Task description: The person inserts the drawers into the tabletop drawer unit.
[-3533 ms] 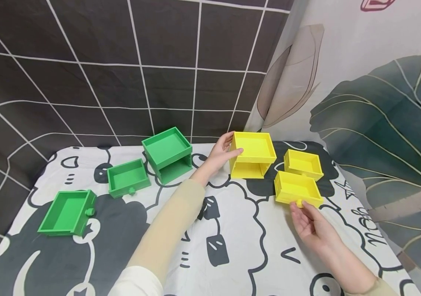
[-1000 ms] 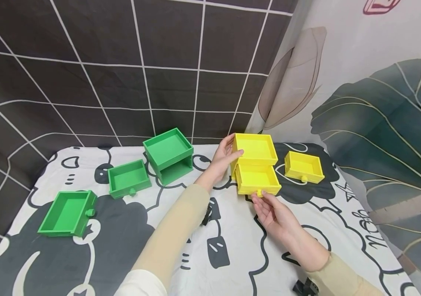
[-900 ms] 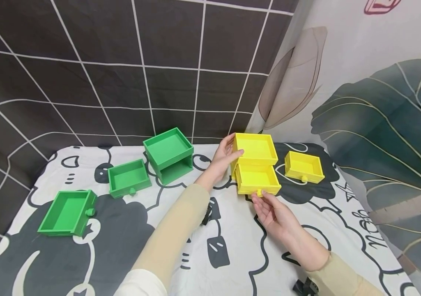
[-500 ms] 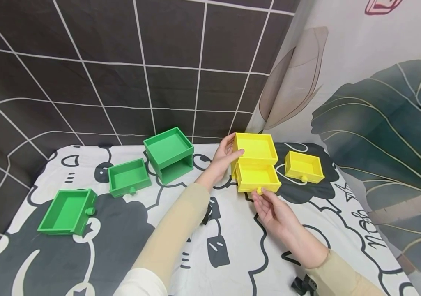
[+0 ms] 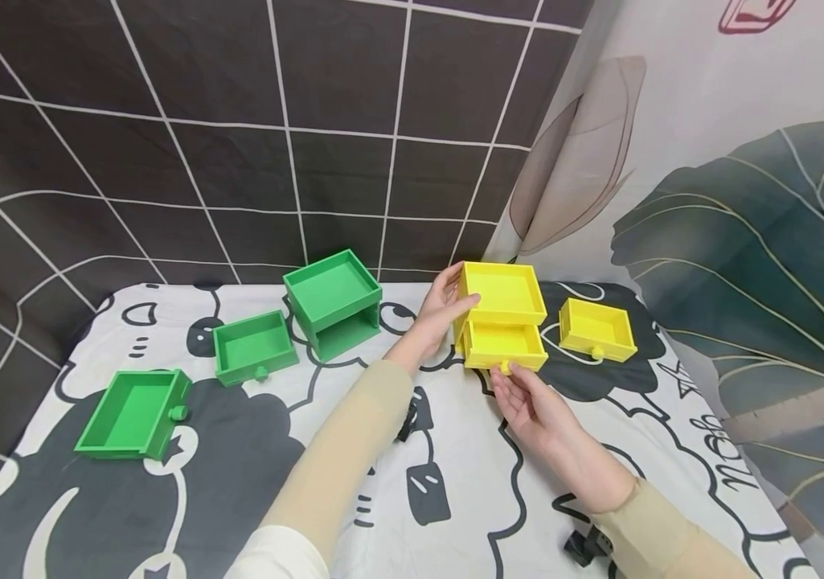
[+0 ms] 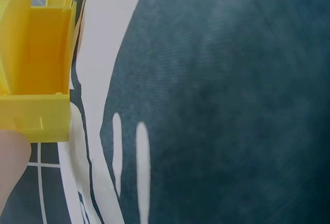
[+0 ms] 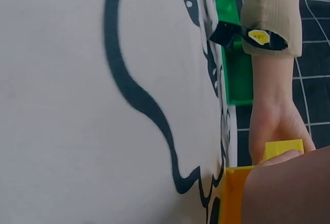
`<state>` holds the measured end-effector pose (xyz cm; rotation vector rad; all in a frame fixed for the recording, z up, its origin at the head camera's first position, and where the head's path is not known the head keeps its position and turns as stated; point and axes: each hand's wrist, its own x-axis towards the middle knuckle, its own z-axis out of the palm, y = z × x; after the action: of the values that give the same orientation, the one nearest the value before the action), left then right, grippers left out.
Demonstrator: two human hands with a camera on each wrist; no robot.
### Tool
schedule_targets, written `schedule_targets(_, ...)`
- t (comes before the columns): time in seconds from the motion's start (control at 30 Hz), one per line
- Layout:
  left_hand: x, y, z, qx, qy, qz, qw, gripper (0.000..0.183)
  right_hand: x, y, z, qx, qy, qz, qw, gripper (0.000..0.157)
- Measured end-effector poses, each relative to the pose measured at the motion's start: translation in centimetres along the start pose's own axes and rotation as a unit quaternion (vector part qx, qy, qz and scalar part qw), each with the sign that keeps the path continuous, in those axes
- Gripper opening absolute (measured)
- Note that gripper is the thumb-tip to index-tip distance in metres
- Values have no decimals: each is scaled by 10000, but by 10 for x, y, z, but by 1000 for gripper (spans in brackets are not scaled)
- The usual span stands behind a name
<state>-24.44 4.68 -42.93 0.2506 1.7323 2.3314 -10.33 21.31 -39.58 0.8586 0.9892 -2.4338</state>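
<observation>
A small yellow cabinet [image 5: 502,291] stands at the back, right of centre. My left hand [image 5: 436,318] grips its left side, thumb over the top edge and fingers behind. My right hand [image 5: 543,422] pinches the round knob of a yellow drawer [image 5: 504,344], whose back part sits inside the cabinet's lower opening while its front sticks out. In the left wrist view, yellow walls [image 6: 36,116] fill the left edge beside part of the left hand. The right wrist view shows the right hand [image 7: 294,193] mostly covering the yellow pieces. A second yellow drawer [image 5: 597,328] lies to the right.
A green cabinet [image 5: 332,301] with an open lower slot stands left of the left hand. Two green drawers lie farther left, one near drawer [image 5: 133,414] and one farther drawer [image 5: 255,347]. A dark gridded cloth [image 5: 238,145] hangs behind the patterned tablecloth [image 5: 448,531].
The right hand has brought one yellow drawer from the right to the cabinet's front, then slid it partway into the opening. The left hand has kept its grip on the cabinet.
</observation>
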Motion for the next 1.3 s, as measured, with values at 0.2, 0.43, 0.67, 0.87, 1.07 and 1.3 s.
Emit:
schedule_targets(0.2,0,-1,1,-31,-30,-14,10000,77,7,-3,4,106,-107,52,9999,27)
schedule_targets(0.43,0,-3,3,-103,5,37,9999,76,16,-8,11,308,42,71,9995,22)
schedule_targets(0.67,2,-4,3,-137,4,30,9999,76,26,-13,15,535,154,44,9984,17)
schedule_targets(0.87,2,-4,3,-142,21,18,9999,76,30,-16,17,659,134,40,9977,14)
schedule_targets(1.07,2,-5,2,-144,35,47,9999,76,36,-18,19,675,145,67,9976,16)
schedule_targets(1.3,3,-4,1,-128,58,27,9999,76,42,-21,24,684,182,63,9975,15)
